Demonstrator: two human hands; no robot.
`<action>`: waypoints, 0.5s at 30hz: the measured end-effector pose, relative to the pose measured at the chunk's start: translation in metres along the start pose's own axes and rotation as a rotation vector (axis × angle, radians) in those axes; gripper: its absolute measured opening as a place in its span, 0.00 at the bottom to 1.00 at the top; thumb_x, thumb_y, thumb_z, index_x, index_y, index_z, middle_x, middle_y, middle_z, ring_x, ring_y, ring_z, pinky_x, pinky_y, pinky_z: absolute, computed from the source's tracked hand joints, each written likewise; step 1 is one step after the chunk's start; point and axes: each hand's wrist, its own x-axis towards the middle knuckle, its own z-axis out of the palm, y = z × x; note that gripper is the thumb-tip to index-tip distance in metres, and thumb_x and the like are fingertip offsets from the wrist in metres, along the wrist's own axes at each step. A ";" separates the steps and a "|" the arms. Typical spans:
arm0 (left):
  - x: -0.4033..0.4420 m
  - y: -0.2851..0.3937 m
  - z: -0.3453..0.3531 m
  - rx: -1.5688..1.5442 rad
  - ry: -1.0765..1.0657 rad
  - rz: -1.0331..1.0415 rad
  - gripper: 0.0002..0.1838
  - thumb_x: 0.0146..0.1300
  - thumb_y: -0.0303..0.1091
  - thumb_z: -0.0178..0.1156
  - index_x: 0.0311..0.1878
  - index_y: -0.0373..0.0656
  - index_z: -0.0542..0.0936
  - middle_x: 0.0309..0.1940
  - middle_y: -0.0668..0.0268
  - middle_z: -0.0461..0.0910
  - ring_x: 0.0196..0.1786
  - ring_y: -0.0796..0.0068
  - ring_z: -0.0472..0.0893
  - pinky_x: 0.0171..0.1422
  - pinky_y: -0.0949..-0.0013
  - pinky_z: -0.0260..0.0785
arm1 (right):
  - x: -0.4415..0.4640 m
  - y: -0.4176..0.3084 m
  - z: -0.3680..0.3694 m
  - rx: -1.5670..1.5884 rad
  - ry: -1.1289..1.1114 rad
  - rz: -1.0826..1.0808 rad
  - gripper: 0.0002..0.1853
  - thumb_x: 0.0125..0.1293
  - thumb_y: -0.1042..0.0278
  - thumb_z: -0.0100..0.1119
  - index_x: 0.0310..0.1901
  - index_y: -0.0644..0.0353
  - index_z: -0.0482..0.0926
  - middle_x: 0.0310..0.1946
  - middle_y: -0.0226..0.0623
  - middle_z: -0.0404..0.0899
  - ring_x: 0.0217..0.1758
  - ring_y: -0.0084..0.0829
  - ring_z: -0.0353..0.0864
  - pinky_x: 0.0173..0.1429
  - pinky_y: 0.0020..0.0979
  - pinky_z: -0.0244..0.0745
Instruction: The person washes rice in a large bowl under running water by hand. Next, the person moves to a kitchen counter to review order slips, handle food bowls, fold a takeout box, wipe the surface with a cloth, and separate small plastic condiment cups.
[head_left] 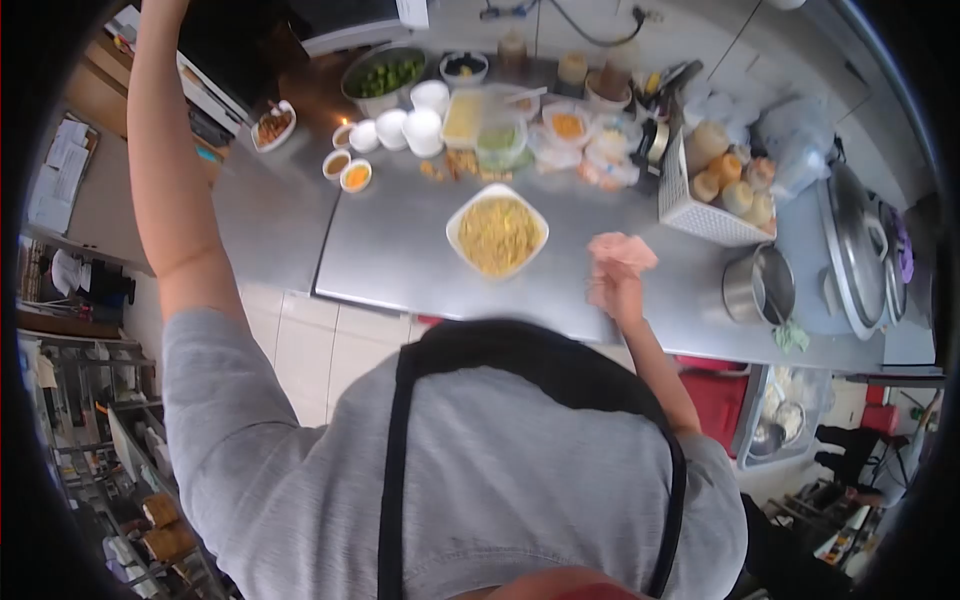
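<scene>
My right hand (613,292) is closed around a crumpled pink cloth (625,251) above the front of the steel counter (400,240). To the left of that hand, apart from it, stands a square white bowl (543,232) filled with a yellowish, shredded-looking food (497,235). My left arm (170,150) stretches far up along the left side; its hand lies beyond the top edge, so neither its fingers nor anything in them can be seen.
Small sauce cups (337,164), stacked white cups (424,132), a pot of greens (384,78) and food containers (500,140) line the counter's back. Rightward are a white basket of bottles (690,205), a steel pot (745,290) and a large lid (853,245).
</scene>
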 end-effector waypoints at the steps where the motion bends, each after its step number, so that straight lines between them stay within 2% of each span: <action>1: -0.038 0.023 -0.002 -0.081 -0.120 -0.201 0.11 0.57 0.33 0.57 0.36 0.34 0.78 0.30 0.65 0.78 0.33 0.77 0.77 0.36 0.77 0.66 | -0.010 -0.018 -0.004 0.001 -0.026 0.022 0.13 0.53 0.79 0.51 0.41 0.64 0.77 0.34 0.45 0.78 0.39 0.44 0.76 0.45 0.34 0.71; 3: -0.119 -0.034 0.006 -0.079 -0.300 -0.431 0.10 0.57 0.34 0.58 0.39 0.39 0.80 0.29 0.67 0.79 0.33 0.78 0.77 0.35 0.76 0.66 | -0.016 -0.050 -0.013 0.278 -0.448 -0.119 0.12 0.51 0.80 0.51 0.39 0.65 0.77 0.34 0.44 0.78 0.38 0.39 0.78 0.45 0.31 0.71; 4: -0.159 0.001 0.019 -0.226 -0.359 -0.576 0.13 0.56 0.37 0.59 0.41 0.40 0.80 0.27 0.68 0.79 0.29 0.80 0.76 0.33 0.76 0.66 | -0.015 -0.052 -0.020 0.292 -0.496 -0.038 0.12 0.51 0.80 0.53 0.39 0.65 0.77 0.37 0.45 0.78 0.40 0.38 0.78 0.46 0.29 0.71; 5: -0.205 0.005 0.037 -0.328 -0.423 -0.686 0.13 0.57 0.39 0.58 0.41 0.42 0.80 0.26 0.69 0.78 0.28 0.81 0.75 0.32 0.75 0.66 | -0.010 -0.041 -0.027 0.380 -0.491 0.093 0.12 0.51 0.79 0.53 0.40 0.63 0.77 0.37 0.44 0.78 0.41 0.37 0.78 0.46 0.29 0.71; 6: -0.262 -0.016 0.063 -0.293 -0.583 -0.729 0.13 0.57 0.41 0.58 0.40 0.43 0.80 0.26 0.69 0.78 0.28 0.81 0.75 0.33 0.75 0.67 | 0.001 -0.026 -0.034 0.464 -0.481 0.225 0.12 0.52 0.79 0.53 0.40 0.62 0.78 0.36 0.42 0.79 0.41 0.37 0.78 0.47 0.29 0.71; 7: -0.314 -0.026 0.083 -0.429 -0.857 -0.905 0.15 0.56 0.41 0.59 0.41 0.41 0.80 0.27 0.68 0.78 0.29 0.80 0.75 0.34 0.75 0.69 | 0.017 -0.007 -0.038 0.399 -0.324 0.210 0.11 0.53 0.78 0.53 0.39 0.61 0.78 0.37 0.42 0.79 0.42 0.38 0.78 0.46 0.29 0.71; 8: -0.351 -0.005 0.105 -0.456 -0.885 -1.021 0.17 0.57 0.43 0.58 0.43 0.40 0.78 0.29 0.68 0.78 0.29 0.79 0.76 0.34 0.74 0.71 | 0.034 0.009 -0.039 0.331 -0.167 0.194 0.10 0.54 0.77 0.53 0.38 0.60 0.79 0.38 0.41 0.79 0.42 0.38 0.78 0.46 0.29 0.72; 9: -0.380 0.004 0.121 -0.480 -1.011 -1.158 0.20 0.59 0.44 0.56 0.50 0.40 0.75 0.37 0.65 0.78 0.33 0.76 0.78 0.36 0.72 0.73 | 0.051 0.019 -0.039 0.174 -0.115 0.158 0.12 0.54 0.75 0.54 0.41 0.59 0.78 0.43 0.42 0.76 0.45 0.39 0.76 0.47 0.31 0.71; 10: -0.405 0.013 0.137 -0.601 -1.023 -1.301 0.22 0.60 0.42 0.54 0.54 0.41 0.71 0.41 0.63 0.77 0.36 0.74 0.78 0.38 0.71 0.73 | 0.064 0.025 -0.037 0.016 -0.060 0.121 0.14 0.55 0.73 0.55 0.44 0.58 0.76 0.48 0.43 0.74 0.48 0.39 0.75 0.49 0.32 0.71; 11: -0.422 0.019 0.145 -0.723 -1.032 -1.446 0.23 0.61 0.41 0.52 0.58 0.42 0.67 0.45 0.62 0.76 0.40 0.73 0.79 0.41 0.70 0.74 | 0.069 0.030 -0.026 0.013 -0.059 0.131 0.14 0.55 0.73 0.55 0.44 0.58 0.76 0.48 0.43 0.74 0.48 0.39 0.75 0.49 0.32 0.71; 12: -0.428 0.021 0.147 -0.728 -1.042 -1.443 0.23 0.61 0.41 0.52 0.58 0.42 0.67 0.45 0.62 0.76 0.40 0.73 0.79 0.41 0.70 0.74 | 0.069 0.035 -0.005 -0.343 0.066 0.017 0.17 0.56 0.69 0.55 0.49 0.57 0.73 0.52 0.42 0.70 0.52 0.40 0.72 0.51 0.33 0.70; 13: -0.431 0.024 0.152 -0.869 -1.084 -1.486 0.24 0.61 0.38 0.52 0.60 0.42 0.65 0.46 0.62 0.75 0.40 0.72 0.79 0.42 0.69 0.74 | 0.065 0.038 0.013 -0.704 0.190 -0.094 0.21 0.57 0.66 0.55 0.53 0.57 0.70 0.56 0.41 0.67 0.55 0.40 0.69 0.53 0.34 0.69; 14: -0.433 0.031 0.161 -1.021 -1.137 -1.515 0.25 0.60 0.35 0.52 0.61 0.42 0.63 0.48 0.61 0.74 0.41 0.72 0.79 0.43 0.69 0.75 | 0.059 0.029 0.029 -0.600 0.152 -0.037 0.21 0.58 0.64 0.52 0.55 0.55 0.68 0.55 0.40 0.68 0.54 0.39 0.69 0.52 0.35 0.69; 15: -0.434 0.037 0.167 -0.981 -1.136 -1.457 0.25 0.59 0.31 0.52 0.61 0.42 0.63 0.48 0.61 0.74 0.41 0.72 0.79 0.42 0.70 0.75 | 0.053 0.019 0.045 -0.507 0.128 0.033 0.22 0.60 0.63 0.49 0.57 0.54 0.66 0.54 0.38 0.68 0.53 0.39 0.70 0.51 0.37 0.69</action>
